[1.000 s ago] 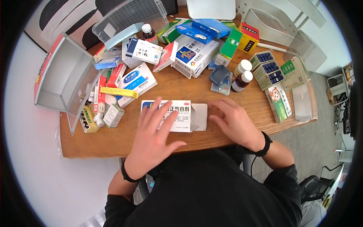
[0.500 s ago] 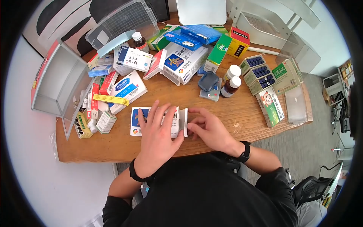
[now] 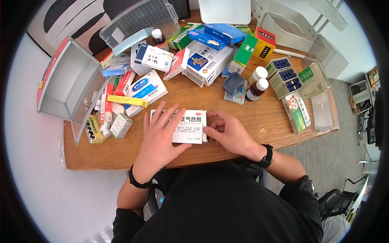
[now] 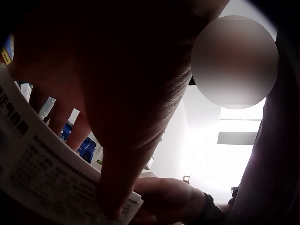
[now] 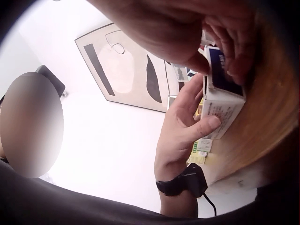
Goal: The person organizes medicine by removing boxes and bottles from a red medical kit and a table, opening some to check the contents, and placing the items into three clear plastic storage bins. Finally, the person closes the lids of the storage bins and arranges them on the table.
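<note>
A white medicine box [image 3: 190, 131] with black lettering lies flat near the table's front edge. My left hand [image 3: 160, 135] holds it across the left part: spread fingers over the top, thumb at the near side. In the right wrist view the left thumb [image 5: 208, 124] presses the box's white side. At the right end of the box is my right hand [image 3: 231, 133], thumb and bent fingers on the end flap. That flap shows dark blue [image 5: 220, 70] in the right wrist view. Part of the box is hidden under the left hand.
Medicine boxes crowd the back, including a large white box [image 3: 210, 60] and a yellow carton [image 3: 127, 100]. To the right stand a brown bottle [image 3: 257, 90], a blue case [image 3: 234, 83] and vial trays [image 3: 287, 75]. A clear bin [image 3: 67, 77] stands left.
The end flap that stuck out to the right is now folded up against the box end. My right hand has moved left onto it. My left thumb has come down to the near side.
</note>
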`<state>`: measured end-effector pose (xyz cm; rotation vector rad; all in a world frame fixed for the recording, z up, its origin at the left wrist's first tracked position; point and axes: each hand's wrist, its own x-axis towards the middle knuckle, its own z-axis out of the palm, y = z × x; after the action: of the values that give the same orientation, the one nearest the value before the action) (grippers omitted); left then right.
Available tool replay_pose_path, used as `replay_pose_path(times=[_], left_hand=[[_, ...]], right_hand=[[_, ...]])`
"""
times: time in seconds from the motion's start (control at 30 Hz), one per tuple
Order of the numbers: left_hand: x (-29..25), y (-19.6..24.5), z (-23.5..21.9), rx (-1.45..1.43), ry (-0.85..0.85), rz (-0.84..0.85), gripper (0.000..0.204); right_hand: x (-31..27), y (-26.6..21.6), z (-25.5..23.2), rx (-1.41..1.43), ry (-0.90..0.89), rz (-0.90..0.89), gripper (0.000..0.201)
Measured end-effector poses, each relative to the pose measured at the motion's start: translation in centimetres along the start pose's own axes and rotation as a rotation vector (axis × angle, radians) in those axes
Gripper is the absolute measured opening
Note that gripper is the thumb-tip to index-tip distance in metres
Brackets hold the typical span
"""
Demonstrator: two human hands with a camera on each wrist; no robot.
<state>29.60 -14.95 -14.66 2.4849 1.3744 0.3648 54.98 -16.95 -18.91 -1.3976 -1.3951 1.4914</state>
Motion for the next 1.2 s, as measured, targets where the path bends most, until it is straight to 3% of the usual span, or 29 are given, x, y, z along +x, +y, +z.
replay_pose_path(times=[0.2,0.5,0.6,0.73,0.8,1.2], left_hand=[[-0.2,-0.6,0.5,-0.055,0.003,0.022,0.094],[-0.3,0.0,0.5,-0.033,0.042,-0.006,0.092],[-0.3,0.2,0.8,-0.028,0.067,-0.011,0.092],[-0.3,-0.2,1.0,-0.066,0.058,0.01,0.092],[-0.4,-0.3,0.9,-0.074,0.06,0.019,0.092],[-0.2,0.0,0.7,-0.08,0.069,0.021,0.091]], right_hand=[[0.4,-0.5,0.0,0.157,-0.06,0.106,0.044],[0.5,0.9,1.1,0.407,-0.076,0.039,0.023],[-0.2,1.0,1.8,0.309,-0.051,-0.087,0.014],[0.0,0.0,1.2,0.221,-0.078,-0.062,0.009],[0.6,-0.4,0.2,0.177,-0.185,0.001,0.01],[2.3,-0.1,-0.1,0.214,-0.093,-0.055,0.009]])
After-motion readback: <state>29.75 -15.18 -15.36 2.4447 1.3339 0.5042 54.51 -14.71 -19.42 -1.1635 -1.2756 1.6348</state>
